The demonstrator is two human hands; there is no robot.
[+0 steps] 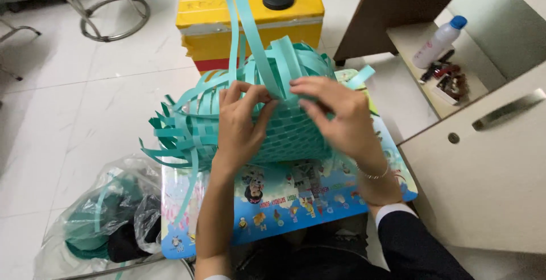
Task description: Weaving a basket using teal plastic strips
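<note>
— While we pinch one teal strip [267, 58] between both hands, left hand [242, 123], right hand [335, 118], how far?
— Woven basket [284, 132] on the picture-printed bench [296, 200]: base looks woven, sides remain; loose ends stick out.

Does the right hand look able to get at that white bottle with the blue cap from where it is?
Probably, with a stretch. The right hand is on the teal woven basket; the bottle lies on an open shelf to its right, with nothing between.
</note>
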